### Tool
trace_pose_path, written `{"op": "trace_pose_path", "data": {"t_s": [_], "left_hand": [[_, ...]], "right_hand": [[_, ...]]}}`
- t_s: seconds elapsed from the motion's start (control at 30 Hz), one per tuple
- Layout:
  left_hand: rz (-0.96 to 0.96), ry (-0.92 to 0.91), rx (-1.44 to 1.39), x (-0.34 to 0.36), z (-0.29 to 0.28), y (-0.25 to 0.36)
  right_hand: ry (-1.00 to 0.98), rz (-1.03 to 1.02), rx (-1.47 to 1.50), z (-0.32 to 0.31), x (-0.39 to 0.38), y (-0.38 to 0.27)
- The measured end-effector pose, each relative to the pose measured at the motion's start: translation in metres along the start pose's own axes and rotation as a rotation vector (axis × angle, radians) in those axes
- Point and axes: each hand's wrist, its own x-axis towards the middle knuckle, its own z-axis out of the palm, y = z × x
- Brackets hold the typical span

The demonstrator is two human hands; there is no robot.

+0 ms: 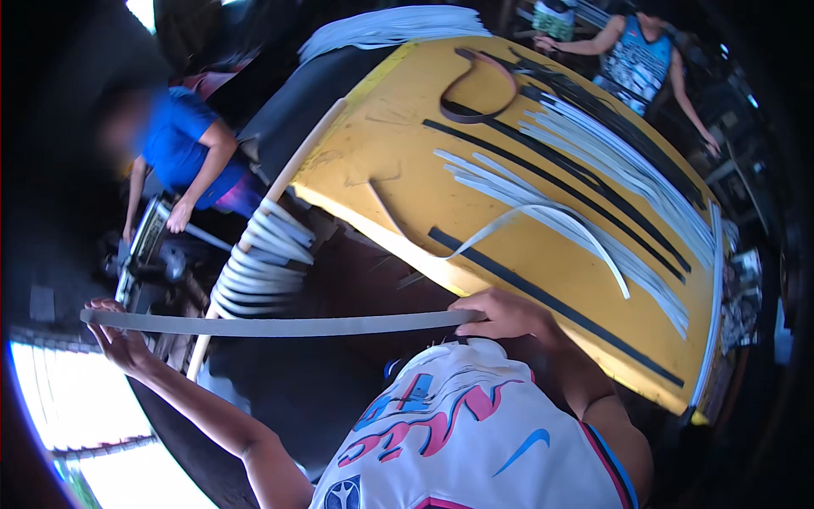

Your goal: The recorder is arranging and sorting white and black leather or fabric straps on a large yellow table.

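The long grey strip [288, 325] runs left to right in front of the white jersey [509, 416]. The left hand [121, 341] holds one end; the right hand [506, 313], nearer the yellow surface [381, 127], grips the other.

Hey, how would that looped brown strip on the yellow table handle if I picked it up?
The brown strip is probably bendy rather than stiff, since it curls round. It's likely light, looking thin and narrow.

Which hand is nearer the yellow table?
Right. The right hand is beside the near edge of the yellow table; the left hand is farther off to its left, at the left end of the grey strip.
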Motion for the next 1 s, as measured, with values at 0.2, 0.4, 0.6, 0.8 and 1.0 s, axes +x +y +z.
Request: {"op": "trace_pose_path", "data": {"t_s": [0.2, 0.4, 0.6, 0.8, 1.0], "left_hand": [[-0.118, 0.047, 0.015, 0.073, -0.117, -0.058], [-0.393, -0.05, -0.075, 0.141, -0.183, -0.235], [-0.345, 0.349, -0.088, 0.128, -0.165, -0.44], [-0.393, 0.527, -0.124, 0.112, -0.111, -0.596], [-0.459, 0.391, -0.035, 0.134, -0.038, -0.696]], "right_hand": [[0.247, 0.404, -0.16, -0.073, -0.123, -0.045], [0.544, 0.668, -0.309, -0.131, -0.268, -0.046], [0.681, 0.953, -0.32, -0.181, -0.412, 0.013], [0.708, 1.088, -0.175, -0.215, -0.486, 0.092], [0.8, 1.021, -0.069, -0.225, -0.52, 0.129]]}}
